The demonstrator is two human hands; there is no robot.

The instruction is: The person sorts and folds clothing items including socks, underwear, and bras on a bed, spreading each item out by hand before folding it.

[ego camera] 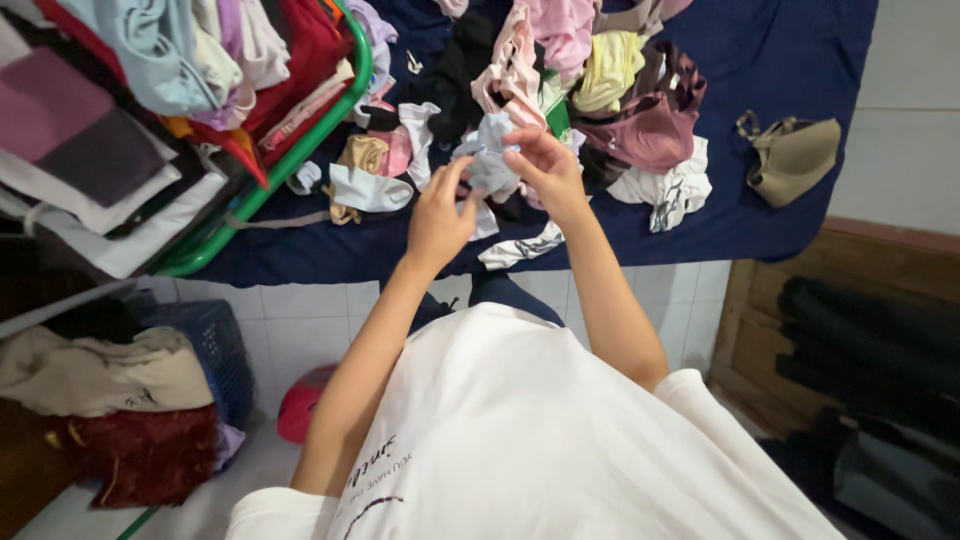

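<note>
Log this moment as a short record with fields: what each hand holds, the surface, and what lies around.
left hand: left hand pinches the lower edge of the small pale blue crumpled cloth garment
right hand: right hand grips the same garment from the right side, fingers curled
surface: dark blue bed sheet
behind the hands: heap of mixed pink, yellow and maroon cloth garments
right of the heap: beige padded bra, lying apart
upper left: green-rimmed basket piled with folded clothes
lower left: blue plastic crate on the tiled floor
</note>
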